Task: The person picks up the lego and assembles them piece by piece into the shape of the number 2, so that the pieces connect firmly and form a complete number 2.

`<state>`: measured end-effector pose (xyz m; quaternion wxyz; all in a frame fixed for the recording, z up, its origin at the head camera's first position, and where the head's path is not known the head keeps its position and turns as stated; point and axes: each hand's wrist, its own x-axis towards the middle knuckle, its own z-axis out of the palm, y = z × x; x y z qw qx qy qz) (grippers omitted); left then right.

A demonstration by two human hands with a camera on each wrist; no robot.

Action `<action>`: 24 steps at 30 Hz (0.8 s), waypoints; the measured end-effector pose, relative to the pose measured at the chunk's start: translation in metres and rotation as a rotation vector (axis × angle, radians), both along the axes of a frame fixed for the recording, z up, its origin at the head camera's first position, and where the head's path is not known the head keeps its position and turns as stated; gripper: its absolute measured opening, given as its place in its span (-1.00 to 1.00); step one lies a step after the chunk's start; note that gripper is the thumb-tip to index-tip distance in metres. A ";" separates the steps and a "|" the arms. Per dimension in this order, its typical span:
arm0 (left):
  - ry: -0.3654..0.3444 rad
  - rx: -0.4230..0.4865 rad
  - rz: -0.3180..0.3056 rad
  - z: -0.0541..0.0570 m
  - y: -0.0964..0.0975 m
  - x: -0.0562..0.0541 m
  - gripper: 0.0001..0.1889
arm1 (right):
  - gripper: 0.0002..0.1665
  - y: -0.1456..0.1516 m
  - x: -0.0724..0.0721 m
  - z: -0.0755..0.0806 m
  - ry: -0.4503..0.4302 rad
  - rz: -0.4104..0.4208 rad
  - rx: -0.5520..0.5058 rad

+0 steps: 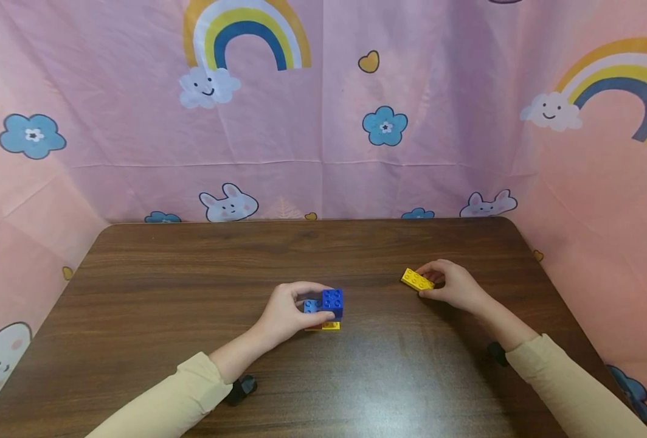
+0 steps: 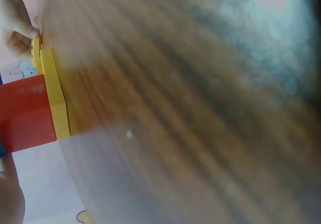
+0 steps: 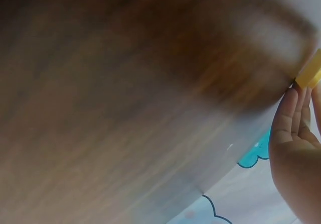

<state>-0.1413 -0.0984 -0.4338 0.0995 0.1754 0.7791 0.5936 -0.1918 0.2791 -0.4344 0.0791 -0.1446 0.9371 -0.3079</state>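
Observation:
In the head view my left hand (image 1: 281, 313) grips a small stack of toy building bricks near the middle of the table. A dark blue brick (image 1: 332, 299) tops the stack, beside a lighter blue brick (image 1: 309, 305). The left wrist view shows a red brick (image 2: 27, 113) on a flat yellow brick (image 2: 56, 94) at the bottom. Farther right, my right hand (image 1: 456, 286) pinches the near end of a separate yellow brick (image 1: 415, 279), studs up, low over the table. Whether that brick touches the wood is unclear.
The brown wooden table (image 1: 192, 261) has its far edge against a pink patterned curtain (image 1: 329, 134), which also runs along both sides. A dark strap piece (image 1: 241, 389) shows at the left wrist, another (image 1: 497, 353) at the right.

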 end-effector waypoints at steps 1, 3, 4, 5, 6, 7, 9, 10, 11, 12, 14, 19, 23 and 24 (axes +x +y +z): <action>0.001 0.000 0.000 0.000 0.000 0.000 -0.59 | -0.53 0.000 0.000 0.000 0.001 0.003 -0.001; 0.003 -0.003 -0.001 -0.001 0.000 0.000 -0.59 | -0.54 -0.001 0.000 0.000 -0.002 0.004 -0.007; 0.005 -0.008 -0.001 -0.001 -0.001 0.000 -0.59 | -0.54 -0.002 0.001 0.000 -0.003 0.004 -0.009; 0.007 -0.012 -0.002 -0.001 -0.001 0.000 -0.59 | -0.54 -0.002 0.001 0.000 -0.002 0.010 -0.013; 0.009 -0.014 -0.002 -0.002 -0.001 0.000 -0.59 | -0.55 -0.003 0.001 0.001 0.000 0.015 -0.016; 0.013 -0.018 -0.002 -0.002 -0.001 0.000 -0.59 | -0.55 -0.003 0.001 0.001 -0.001 0.020 -0.020; 0.018 -0.022 -0.003 -0.003 -0.001 0.000 -0.60 | -0.55 -0.005 0.001 0.002 0.001 0.028 -0.021; 0.020 -0.023 -0.003 -0.003 -0.001 0.000 -0.60 | -0.55 -0.006 0.002 0.002 0.004 0.032 -0.019; 0.020 -0.022 -0.003 -0.003 -0.001 0.000 -0.59 | -0.55 -0.007 0.002 0.002 0.005 0.036 -0.021; 0.021 -0.020 -0.003 -0.003 -0.001 0.000 -0.59 | -0.55 -0.008 0.002 0.003 0.004 0.038 -0.021; 0.019 -0.015 -0.003 -0.003 -0.001 0.000 -0.59 | -0.55 -0.010 0.002 0.004 0.007 0.044 -0.022; 0.021 -0.008 -0.004 -0.003 -0.001 0.001 -0.60 | -0.57 -0.014 0.002 0.005 0.018 0.051 -0.016; 0.028 -0.016 -0.004 -0.003 -0.002 0.001 -0.60 | -0.57 -0.020 0.001 0.008 0.024 0.046 -0.015; 0.029 -0.017 -0.003 -0.002 -0.002 0.001 -0.60 | -0.57 -0.021 0.001 0.009 0.026 0.045 -0.016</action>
